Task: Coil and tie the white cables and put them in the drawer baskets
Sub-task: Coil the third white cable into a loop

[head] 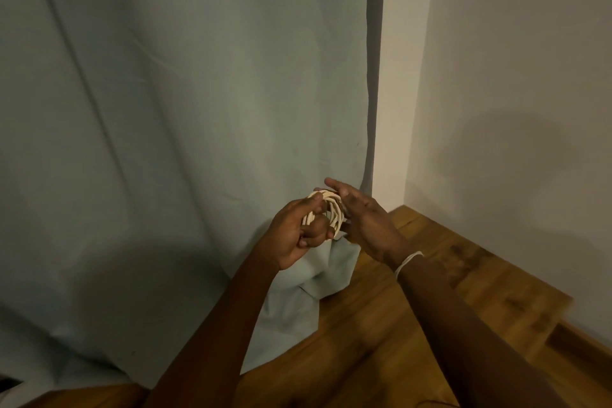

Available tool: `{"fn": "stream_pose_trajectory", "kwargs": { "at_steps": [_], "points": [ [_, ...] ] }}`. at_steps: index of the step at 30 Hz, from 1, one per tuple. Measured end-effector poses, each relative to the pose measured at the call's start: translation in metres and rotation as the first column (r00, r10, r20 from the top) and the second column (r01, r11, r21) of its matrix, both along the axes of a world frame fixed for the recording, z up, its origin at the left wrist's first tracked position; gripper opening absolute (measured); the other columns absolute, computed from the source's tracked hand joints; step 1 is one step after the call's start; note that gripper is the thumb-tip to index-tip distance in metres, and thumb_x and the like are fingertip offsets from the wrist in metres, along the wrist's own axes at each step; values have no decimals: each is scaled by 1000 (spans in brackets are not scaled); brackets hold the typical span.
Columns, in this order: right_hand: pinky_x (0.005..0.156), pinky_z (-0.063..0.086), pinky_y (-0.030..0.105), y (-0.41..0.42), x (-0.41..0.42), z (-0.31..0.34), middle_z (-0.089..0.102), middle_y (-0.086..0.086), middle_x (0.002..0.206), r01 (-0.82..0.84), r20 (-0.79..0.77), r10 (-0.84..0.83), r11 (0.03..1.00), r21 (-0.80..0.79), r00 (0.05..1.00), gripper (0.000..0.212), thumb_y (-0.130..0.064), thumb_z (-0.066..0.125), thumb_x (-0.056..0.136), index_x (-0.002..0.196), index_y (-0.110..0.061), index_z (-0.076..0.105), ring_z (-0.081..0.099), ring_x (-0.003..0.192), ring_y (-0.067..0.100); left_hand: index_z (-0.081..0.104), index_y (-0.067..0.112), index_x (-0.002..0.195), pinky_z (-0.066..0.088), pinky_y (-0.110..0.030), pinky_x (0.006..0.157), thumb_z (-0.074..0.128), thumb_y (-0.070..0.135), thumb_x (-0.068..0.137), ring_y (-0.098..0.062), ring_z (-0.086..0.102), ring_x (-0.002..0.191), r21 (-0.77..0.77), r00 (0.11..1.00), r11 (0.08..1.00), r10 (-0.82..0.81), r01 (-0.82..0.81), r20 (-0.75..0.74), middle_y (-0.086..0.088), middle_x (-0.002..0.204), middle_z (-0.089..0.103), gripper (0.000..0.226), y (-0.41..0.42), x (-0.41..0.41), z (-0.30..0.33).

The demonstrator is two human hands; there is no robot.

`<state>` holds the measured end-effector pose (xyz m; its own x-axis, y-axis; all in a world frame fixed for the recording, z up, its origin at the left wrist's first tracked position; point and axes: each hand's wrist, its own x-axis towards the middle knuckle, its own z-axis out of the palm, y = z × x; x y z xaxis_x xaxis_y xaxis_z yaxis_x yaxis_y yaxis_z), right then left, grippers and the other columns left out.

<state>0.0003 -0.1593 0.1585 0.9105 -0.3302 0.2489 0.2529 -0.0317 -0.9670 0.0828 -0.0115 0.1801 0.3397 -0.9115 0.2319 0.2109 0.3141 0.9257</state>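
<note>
Where hands meet, cable coil half-hidden.

No legible text, labels, brands, numbers or signs anywhere in the head view.
</note>
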Motion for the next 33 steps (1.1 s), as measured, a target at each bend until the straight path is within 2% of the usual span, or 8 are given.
{"fn": "stream_pose_trajectory", "kwargs": {
  "at_steps": [5,10,14,17,22,25,29,33],
  "points": [
    [89,58,41,12,-2,2,74,9,113,50,16,-51,998,37,999,46,-41,35,106,126,-17,68,70,107,26,44,16,68,39,-22,53,34,31,101,-8,23,33,-30,990,999,-35,31,-137,7,39,35,38,-8,-2,-11],
    [46,48,20,18,-6,11,68,-6,55,322,220,-297,943,-83,929,41,-29,47,104,77,-9,70,62,47,9,59,20,62,42,-29,62,28,29,106,-9,43,36,6,995,996,86,-86,-55,4,40,40,55,-26,-21,-10],
    [49,47,23,-2,-11,13,66,-5,54,409,279,-346,887,-215,896,37,-31,55,101,71,-14,69,60,46,9,58,-12,103,55,-39,81,28,28,106,-29,68,69,66,994,997,21,-28,106,-12,63,66,49,-33,-16,-6],
    [49,45,26,-16,-17,13,64,5,55,374,264,-300,874,-308,917,42,-32,58,100,72,-3,67,58,44,11,60,-7,98,55,-40,86,32,23,104,-35,69,83,141,994,990,-18,3,107,-17,74,70,42,-35,-10,-4],
    [46,43,23,-29,-24,0,59,-3,50,333,205,-279,890,-312,938,46,-25,54,101,72,10,62,55,42,16,66,2,95,44,-53,104,41,25,99,-39,64,96,264,996,964,-54,34,70,-22,89,68,34,-46,-8,-8],
    [51,47,22,-40,-27,-8,60,-2,52,327,153,-289,860,-393,945,41,-30,56,100,66,-10,65,57,45,10,69,7,90,47,-51,99,46,22,99,-28,65,91,328,992,940,60,-93,111,-15,92,67,28,-52,-10,-12],
    [49,47,21,-52,-38,-20,59,1,51,300,111,-279,891,-340,954,48,-31,54,101,71,6,60,57,43,12,68,6,94,53,-38,86,44,34,101,-22,64,80,355,999,933,-52,52,-9,-12,87,65,37,-69,-20,-27],
    [44,49,19,-55,-50,-36,65,-6,54,329,38,-330,912,-246,943,38,-25,50,104,82,2,63,63,46,6,60,8,96,53,-28,66,43,36,102,-10,52,59,283,982,959,17,38,-188,-3,69,50,33,-90,-40,-47]
  ]
}}
